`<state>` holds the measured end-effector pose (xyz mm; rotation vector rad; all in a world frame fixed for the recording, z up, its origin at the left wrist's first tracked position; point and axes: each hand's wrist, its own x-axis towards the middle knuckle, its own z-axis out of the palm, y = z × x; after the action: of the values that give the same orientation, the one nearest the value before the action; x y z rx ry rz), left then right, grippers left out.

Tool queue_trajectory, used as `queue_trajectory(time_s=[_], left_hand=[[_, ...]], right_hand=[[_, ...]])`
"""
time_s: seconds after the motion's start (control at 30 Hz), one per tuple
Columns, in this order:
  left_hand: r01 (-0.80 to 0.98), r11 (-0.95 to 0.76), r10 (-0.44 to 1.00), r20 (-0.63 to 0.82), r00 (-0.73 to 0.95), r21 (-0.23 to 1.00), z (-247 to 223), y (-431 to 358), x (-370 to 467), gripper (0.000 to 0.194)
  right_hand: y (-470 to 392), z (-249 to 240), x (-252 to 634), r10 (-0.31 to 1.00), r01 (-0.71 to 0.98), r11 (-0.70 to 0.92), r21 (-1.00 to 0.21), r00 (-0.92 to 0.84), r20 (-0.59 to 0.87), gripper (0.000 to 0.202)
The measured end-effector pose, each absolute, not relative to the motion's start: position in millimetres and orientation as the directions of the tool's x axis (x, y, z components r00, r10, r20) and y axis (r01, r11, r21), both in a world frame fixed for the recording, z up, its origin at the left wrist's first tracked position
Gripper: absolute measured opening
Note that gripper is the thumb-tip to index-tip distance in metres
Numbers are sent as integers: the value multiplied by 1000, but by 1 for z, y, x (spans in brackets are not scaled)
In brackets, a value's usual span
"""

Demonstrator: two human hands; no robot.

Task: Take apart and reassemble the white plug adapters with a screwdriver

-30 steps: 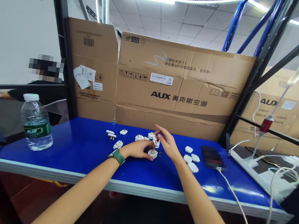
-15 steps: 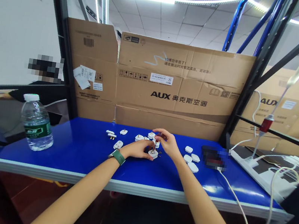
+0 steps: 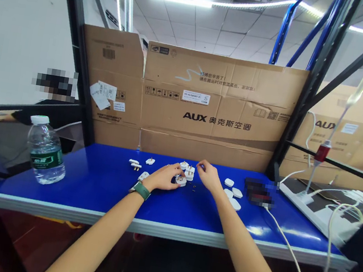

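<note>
My left hand point(image 3: 165, 177), with a green-strapped watch point(image 3: 141, 190) on the wrist, has its fingers around a white plug piece point(image 3: 180, 181) on the blue table point(image 3: 97, 187). To the right, my right hand point(image 3: 208, 175) is raised a little above the table with its fingers bent together; what they hold, if anything, is hidden. Between the hands lie tiny dark and brass-coloured bits point(image 3: 194, 187). More white plugs with pins point(image 3: 190, 170) sit just behind the held one. Other plug pieces point(image 3: 134, 164) lie to the left, and white covers point(image 3: 236, 192) lie right of my right hand.
A water bottle point(image 3: 46, 151) stands at the table's left. On the right are a dark, partly blurred device point(image 3: 258, 192) with a white cable and a white power strip point(image 3: 306, 215). Cardboard point(image 3: 213, 109) closes off the back. Behind the rack at left sits a person point(image 3: 56, 88).
My left hand has shifted slightly left and back with the plug piece. My right hand has pulled away to the right, and the reddish tool over the plug no longer shows.
</note>
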<state>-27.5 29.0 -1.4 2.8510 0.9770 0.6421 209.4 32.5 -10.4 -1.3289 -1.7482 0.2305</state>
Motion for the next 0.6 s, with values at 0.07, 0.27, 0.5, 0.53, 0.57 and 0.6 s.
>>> queue_trajectory(time_s=[0.07, 0.27, 0.5, 0.53, 0.57, 0.6], left_hand=[[657, -738, 653, 413, 635, 156, -1, 31, -28, 38], [815, -566, 752, 481, 450, 123, 4, 31, -24, 29], [983, -151, 861, 503, 77, 109, -3, 43, -41, 35], [988, -105, 866, 499, 35, 114, -4, 46, -46, 39], [991, -68, 872, 489, 1, 118, -5, 48, -50, 43], [992, -35, 881, 473, -28, 123, -5, 51, -54, 46]], right_hand=[[31, -14, 209, 911, 824, 300, -481, -98, 400, 15], [26, -14, 210, 974, 922, 185, -340, -128, 185, 23], [23, -14, 201, 958, 912, 257, -320, -198, 206, 20], [23, -14, 200, 956, 912, 263, -315, -204, 209, 19], [22, -14, 198, 955, 913, 268, -308, -209, 210, 17], [22, -14, 196, 954, 914, 272, -301, -214, 212, 16]])
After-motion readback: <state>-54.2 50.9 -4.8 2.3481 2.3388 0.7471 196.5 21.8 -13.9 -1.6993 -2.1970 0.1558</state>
